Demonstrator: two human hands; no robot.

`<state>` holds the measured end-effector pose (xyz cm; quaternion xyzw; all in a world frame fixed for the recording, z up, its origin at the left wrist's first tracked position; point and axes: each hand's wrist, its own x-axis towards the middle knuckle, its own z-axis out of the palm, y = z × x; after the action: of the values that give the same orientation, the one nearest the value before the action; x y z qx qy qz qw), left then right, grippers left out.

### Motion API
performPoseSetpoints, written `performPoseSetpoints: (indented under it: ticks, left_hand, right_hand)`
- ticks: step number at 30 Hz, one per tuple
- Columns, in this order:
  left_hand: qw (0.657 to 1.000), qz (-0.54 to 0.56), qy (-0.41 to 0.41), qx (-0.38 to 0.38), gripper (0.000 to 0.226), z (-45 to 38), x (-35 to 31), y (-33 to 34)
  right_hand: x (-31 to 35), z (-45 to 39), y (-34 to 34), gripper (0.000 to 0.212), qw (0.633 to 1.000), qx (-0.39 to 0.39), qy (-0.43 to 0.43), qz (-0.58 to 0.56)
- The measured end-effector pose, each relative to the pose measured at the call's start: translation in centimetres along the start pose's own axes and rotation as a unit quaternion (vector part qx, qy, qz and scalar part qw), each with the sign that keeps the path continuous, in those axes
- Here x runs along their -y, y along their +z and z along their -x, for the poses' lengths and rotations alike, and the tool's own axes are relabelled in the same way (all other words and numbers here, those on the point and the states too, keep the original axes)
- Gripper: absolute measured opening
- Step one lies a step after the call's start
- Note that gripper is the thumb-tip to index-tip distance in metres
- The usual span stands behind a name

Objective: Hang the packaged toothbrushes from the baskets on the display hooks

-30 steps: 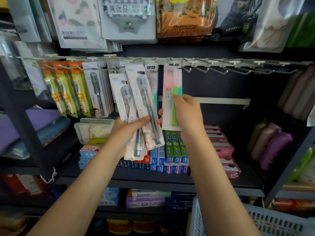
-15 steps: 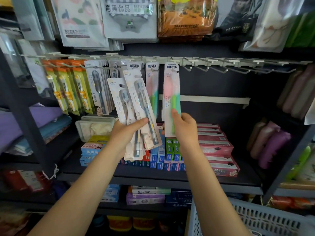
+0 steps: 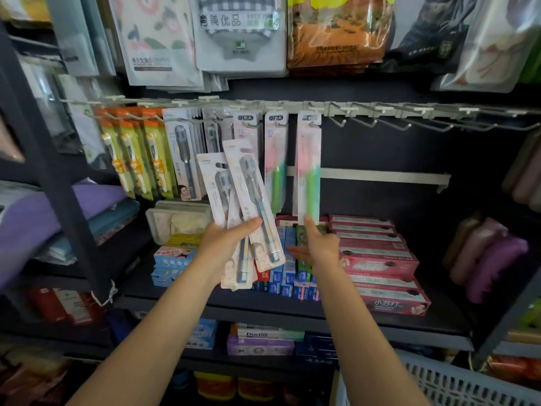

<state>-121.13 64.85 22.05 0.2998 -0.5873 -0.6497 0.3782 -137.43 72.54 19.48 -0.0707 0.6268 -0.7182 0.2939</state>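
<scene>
The left hand point(image 3: 227, 240) grasps a fan of toothbrush packs point(image 3: 243, 212) in front of the shelf point(image 3: 263, 306). The right hand point(image 3: 317, 244) is released, fingers straight, one fingertip touching the bottom of the pink-green pack point(image 3: 308, 168) hanging from a hook point(image 3: 310, 108). A basket point(image 3: 456, 385) shows at lower right.

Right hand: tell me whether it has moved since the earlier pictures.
Yes. The right hand has slid down the pink-green toothbrush pack, now only touching its bottom edge.
</scene>
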Motion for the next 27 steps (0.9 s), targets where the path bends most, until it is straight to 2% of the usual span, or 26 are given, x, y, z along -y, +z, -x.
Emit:
performPoseSetpoints:
  ticks: [2,5,6,8,10,12,16,19,24,27]
  left_hand:
    - [1.000,0.001,-0.001,-0.002,0.029,0.1,0.2,-0.5]
    - [1.000,-0.007,-0.002,0.005,0.030,0.4,0.3,-1.2]
    - [1.000,-0.006,-0.001,0.008,0.029,0.4,0.4,-1.5]
    - [1.000,-0.019,0.003,0.008,0.029,0.7,0.2,-2.0]
    - [1.000,-0.019,0.010,-0.005,0.023,1.0,0.1,-2.8]
    - [0.999,-0.010,-0.004,-0.030,0.017,1.3,-0.2,-3.9]
    - [0.995,0.033,-0.027,-0.095,0.039,1.9,-0.9,-6.8]
    - [0.993,0.061,0.002,-0.106,0.016,2.5,-1.5,-8.8]
    - [0.991,0.081,0.029,-0.107,0.018,3.2,-3.0,-10.5]
    - [0.992,0.073,0.028,-0.102,0.023,3.1,-3.4,-11.4]
  right_hand:
    - [-1.7,0.5,-0.2,0.058,1.000,0.017,0.004,0.020]
    - [-2.5,2.9,0.2,0.036,0.984,0.105,-0.089,0.113]
    - [-2.3,3.8,0.6,0.034,0.972,0.146,-0.127,0.136]
    - [-1.7,5.3,1.5,0.040,0.941,0.232,-0.179,0.170]
    - [-1.4,6.3,2.4,0.046,0.921,0.268,-0.213,0.184]
    - [-1.3,6.8,3.0,0.043,0.923,0.264,-0.224,0.168]
    - [-1.3,8.0,4.9,0.035,0.927,0.250,-0.229,0.159]
    - [-1.3,9.0,6.9,0.018,0.924,0.260,-0.242,0.140]
    - [-0.9,10.3,10.0,0.018,0.928,0.230,-0.274,0.103]
    - [-1.4,10.9,11.0,0.028,0.936,0.221,-0.270,0.055]
